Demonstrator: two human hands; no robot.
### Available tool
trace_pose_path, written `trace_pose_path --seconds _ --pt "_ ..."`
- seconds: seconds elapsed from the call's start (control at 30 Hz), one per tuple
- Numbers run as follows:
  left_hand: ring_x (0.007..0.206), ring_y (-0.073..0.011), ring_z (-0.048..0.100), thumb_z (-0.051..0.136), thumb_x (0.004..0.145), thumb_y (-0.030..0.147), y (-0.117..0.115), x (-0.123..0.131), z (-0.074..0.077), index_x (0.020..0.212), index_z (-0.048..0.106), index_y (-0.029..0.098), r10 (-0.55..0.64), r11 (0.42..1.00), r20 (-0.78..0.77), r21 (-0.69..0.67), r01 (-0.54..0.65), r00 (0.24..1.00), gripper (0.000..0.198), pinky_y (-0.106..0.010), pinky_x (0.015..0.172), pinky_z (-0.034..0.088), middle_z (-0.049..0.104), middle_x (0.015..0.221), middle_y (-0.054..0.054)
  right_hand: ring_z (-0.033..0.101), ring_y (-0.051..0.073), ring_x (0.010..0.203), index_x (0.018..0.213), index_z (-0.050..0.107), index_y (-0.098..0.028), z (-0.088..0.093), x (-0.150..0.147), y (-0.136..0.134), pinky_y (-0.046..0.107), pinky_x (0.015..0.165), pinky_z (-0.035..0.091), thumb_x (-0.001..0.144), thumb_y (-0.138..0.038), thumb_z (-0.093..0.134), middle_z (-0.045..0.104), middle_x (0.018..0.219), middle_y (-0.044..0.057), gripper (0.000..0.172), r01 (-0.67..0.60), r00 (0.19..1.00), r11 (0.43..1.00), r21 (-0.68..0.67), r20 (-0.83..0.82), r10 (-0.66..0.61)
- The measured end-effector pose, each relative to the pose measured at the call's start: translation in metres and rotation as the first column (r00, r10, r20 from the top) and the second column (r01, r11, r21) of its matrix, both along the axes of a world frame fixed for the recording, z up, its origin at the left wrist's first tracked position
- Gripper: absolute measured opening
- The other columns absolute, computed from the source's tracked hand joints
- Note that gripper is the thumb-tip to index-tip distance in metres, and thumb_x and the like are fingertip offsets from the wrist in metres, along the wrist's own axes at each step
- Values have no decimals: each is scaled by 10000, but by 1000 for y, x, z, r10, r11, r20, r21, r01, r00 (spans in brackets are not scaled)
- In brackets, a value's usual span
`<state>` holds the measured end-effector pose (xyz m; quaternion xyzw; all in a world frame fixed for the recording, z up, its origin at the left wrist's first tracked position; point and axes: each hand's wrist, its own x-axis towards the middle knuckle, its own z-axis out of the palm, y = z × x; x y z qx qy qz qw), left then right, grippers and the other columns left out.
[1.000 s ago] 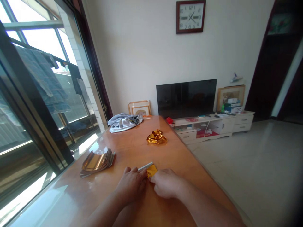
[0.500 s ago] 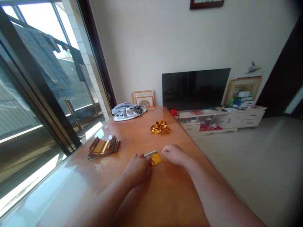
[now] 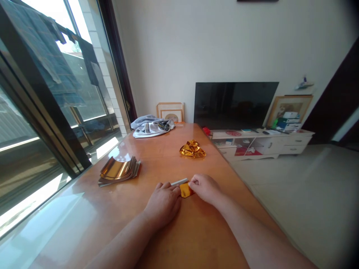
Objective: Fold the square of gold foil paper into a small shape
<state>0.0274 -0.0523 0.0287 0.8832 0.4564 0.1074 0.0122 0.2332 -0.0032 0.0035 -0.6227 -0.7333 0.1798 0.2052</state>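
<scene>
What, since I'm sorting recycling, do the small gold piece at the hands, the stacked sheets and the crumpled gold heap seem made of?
Small gold piece: probably foil or coated paper; shiny surface. Stacked sheets: perhaps foil paper; mirrored gold top, duller edges. Crumpled gold heap: likely metallic foil; sharp creases, bright glints.

You've got a small, shiny gold foil piece (image 3: pixel 185 190) on the brown table (image 3: pixel 190 231), wrinkled, left end covered by your left hand (image 3: pixel 164 200), right edge at the fingertips of your right hand (image 3: pixel 206 188). Along its far edge you have a narrow pale strip (image 3: pixel 179 182), straight, slanting away to the right, left end hidden, can't tell if joined to the foil
</scene>
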Motion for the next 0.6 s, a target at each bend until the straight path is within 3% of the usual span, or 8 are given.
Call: trace_pose_path --seconds 0.37,0.6 --pt "930 -244 572 431 959 276 3 -1 0 986 645 232 3 1000 13 5 -3 1000 220 -383 832 359 703 1022 -55 581 132 722 734 670 -204 -9 -2 6 228 626 342 813 -248 594 689 802 13 118 -3 999 997 78 -49 7" --pt "922 -233 573 452 954 267 3 -1 -3 955 628 229 6 999 38 34 -7 999 180 -372 829 356 703 1022 -45 561 128 659 697 611 -209 -10 -6 4 234 568 310 814 -240 562 679 726 -7 130 -7 992 994 112 -126 21"
